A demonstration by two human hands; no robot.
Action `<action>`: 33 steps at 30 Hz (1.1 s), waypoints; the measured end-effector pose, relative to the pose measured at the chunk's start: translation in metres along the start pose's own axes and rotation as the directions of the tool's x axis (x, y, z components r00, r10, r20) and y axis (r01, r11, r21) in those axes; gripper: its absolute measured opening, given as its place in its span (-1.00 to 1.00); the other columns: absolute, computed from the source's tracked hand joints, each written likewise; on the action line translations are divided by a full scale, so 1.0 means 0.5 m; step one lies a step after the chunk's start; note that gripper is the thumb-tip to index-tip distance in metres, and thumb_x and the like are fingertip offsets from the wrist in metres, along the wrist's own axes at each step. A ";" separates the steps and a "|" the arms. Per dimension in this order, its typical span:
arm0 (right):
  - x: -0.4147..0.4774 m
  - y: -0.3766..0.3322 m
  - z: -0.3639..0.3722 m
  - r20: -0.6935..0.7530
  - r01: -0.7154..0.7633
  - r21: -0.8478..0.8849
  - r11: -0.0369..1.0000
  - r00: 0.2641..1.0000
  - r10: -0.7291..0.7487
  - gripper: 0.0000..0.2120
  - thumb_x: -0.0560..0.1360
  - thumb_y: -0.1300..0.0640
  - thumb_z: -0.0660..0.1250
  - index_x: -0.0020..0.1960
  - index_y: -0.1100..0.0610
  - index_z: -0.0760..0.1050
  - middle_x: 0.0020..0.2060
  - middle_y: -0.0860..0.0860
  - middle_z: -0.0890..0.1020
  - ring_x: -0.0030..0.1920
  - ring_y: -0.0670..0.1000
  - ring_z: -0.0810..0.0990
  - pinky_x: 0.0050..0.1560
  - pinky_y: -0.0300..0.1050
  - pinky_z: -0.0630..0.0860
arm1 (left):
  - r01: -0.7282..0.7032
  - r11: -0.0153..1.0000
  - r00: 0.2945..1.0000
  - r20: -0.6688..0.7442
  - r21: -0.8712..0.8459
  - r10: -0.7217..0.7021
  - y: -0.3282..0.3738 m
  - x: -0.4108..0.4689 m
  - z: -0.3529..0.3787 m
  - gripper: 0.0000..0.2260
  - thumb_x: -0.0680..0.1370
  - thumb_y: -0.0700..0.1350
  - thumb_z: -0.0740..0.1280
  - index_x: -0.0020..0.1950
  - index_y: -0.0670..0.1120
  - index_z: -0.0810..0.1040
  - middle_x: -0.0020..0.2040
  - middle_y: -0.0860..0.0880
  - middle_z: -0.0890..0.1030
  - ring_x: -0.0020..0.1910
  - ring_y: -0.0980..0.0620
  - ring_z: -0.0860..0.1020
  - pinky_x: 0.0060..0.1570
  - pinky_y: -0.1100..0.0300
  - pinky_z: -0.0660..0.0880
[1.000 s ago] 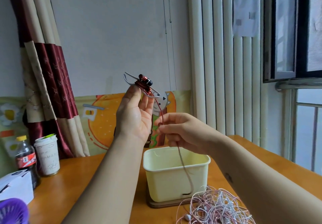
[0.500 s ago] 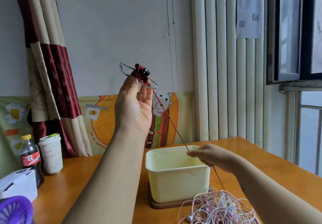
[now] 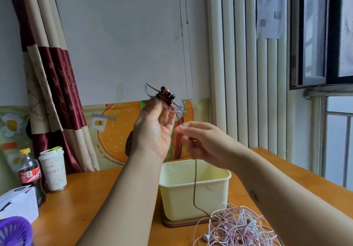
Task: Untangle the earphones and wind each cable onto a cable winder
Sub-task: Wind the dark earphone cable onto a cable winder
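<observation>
**Winding the red cable, one turn at a time**

Above the table, my left hand (image 3: 152, 131) holds the cable winder (image 3: 162, 100) up at chest height, thumb and fingers closed on its flat white body. Several turns of the red cable (image 3: 194, 184) are already wrapped round its waist, and a red and black earbud (image 3: 168, 94) sits on top of the wraps. My right hand (image 3: 202, 142) is just beside the left, a little lower, with finger and thumb pinched shut on the cable close under the winder. From that pinch the cable hangs straight down in front of the yellow tub (image 3: 193, 190) and runs into the tangle of pink and white cables (image 3: 238, 228) lying on the table (image 3: 95, 198).

To do this turn well, I judge the pinch should stay close to the winder so each wrap lies snug against the others and does not slide off the curved end. I should carry the cable round the narrow middle and keep light tension only; a hard pull could drag the whole heap or tighten a knot in it. If the tail catches in the heap, better to stop and free it than to tug. My left grip must not cover the waist, or the next wrap will trap a fingertip. Whether the tail is snagged in the heap I cannot tell.
</observation>
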State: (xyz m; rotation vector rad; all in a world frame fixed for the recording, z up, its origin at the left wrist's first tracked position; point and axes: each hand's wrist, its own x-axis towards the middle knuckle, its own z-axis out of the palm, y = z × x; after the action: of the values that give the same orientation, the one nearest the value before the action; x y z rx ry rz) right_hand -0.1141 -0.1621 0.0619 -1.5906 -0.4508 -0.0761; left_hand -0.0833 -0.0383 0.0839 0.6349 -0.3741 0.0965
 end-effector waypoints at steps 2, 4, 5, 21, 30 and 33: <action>-0.003 0.000 0.002 -0.157 0.086 -0.294 0.952 0.978 -0.136 -0.76 0.62 0.09 0.18 -0.07 0.16 0.56 -0.52 -0.11 0.36 -0.50 -0.12 0.25 -0.46 -0.27 0.19 | 0.005 1.000 1.000 -0.011 0.029 -0.004 -0.001 0.001 -0.010 -0.90 0.60 -0.18 0.29 -0.06 -0.05 0.58 -0.17 0.03 0.69 -0.18 0.13 0.64 -0.16 0.22 0.56; -0.010 -0.002 0.004 -0.188 0.151 -0.584 0.798 0.930 -0.314 -0.74 0.62 0.08 0.18 -0.06 0.15 0.61 -0.55 -0.13 0.42 -0.52 -0.12 0.32 -0.49 -0.28 0.23 | 0.005 0.997 1.000 -0.021 0.072 -0.003 -0.004 0.001 -0.022 -0.89 0.60 -0.19 0.29 -0.09 -0.05 0.57 -0.26 0.06 0.69 -0.25 0.16 0.65 -0.19 0.24 0.54; -0.013 -0.003 0.004 -0.161 0.173 -0.668 0.724 0.916 -0.367 -0.74 0.61 0.08 0.19 -0.04 0.15 0.62 -0.48 -0.10 0.50 -0.48 -0.09 0.40 -0.48 -0.25 0.30 | 0.004 0.996 1.000 -0.023 0.093 -0.001 -0.007 0.000 -0.028 -0.89 0.60 -0.20 0.29 -0.09 -0.06 0.56 -0.28 0.07 0.69 -0.26 0.16 0.65 -0.20 0.25 0.54; -0.031 -0.048 -0.055 -0.019 0.107 -0.965 0.240 0.884 -0.468 -0.78 0.49 -0.07 0.33 -0.14 0.07 0.63 -0.33 -0.05 0.62 -0.31 -0.04 0.56 -0.22 0.03 0.56 | -0.186 0.550 0.942 0.307 0.814 -0.135 -0.061 -0.051 -0.116 -0.84 0.59 -0.19 0.31 -0.01 0.08 0.56 -0.18 0.23 0.68 -0.15 0.29 0.62 -0.12 0.36 0.55; -0.023 -0.003 -0.085 -0.140 0.088 -0.763 0.640 0.945 -0.296 -0.70 0.46 -0.06 0.35 -0.37 0.08 0.49 -0.55 -0.09 0.37 -0.52 -0.15 0.24 -0.50 -0.35 0.19 | -0.062 0.726 0.858 0.408 0.685 -0.312 -0.049 -0.071 -0.125 -0.78 0.49 -0.19 0.35 0.13 -0.14 0.58 -0.03 -0.05 0.69 -0.02 0.03 0.65 -0.05 0.24 0.57; -0.020 0.028 -0.071 -0.185 0.044 -0.607 0.793 0.963 -0.195 -0.67 0.44 -0.14 0.28 -0.38 0.05 0.46 -0.54 -0.07 0.33 -0.49 -0.10 0.21 -0.50 -0.30 0.15 | 0.070 0.889 0.849 0.441 0.452 -0.291 -0.033 -0.074 -0.103 -0.74 0.44 -0.20 0.32 0.12 -0.18 0.57 -0.08 -0.09 0.68 -0.12 0.03 0.66 -0.14 0.22 0.60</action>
State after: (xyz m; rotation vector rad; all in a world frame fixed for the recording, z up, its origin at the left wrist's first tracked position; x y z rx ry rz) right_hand -0.1109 -0.1992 0.0482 -2.1439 -0.3525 -0.5555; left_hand -0.0982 -0.0199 0.0230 1.1311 -0.8066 -0.1871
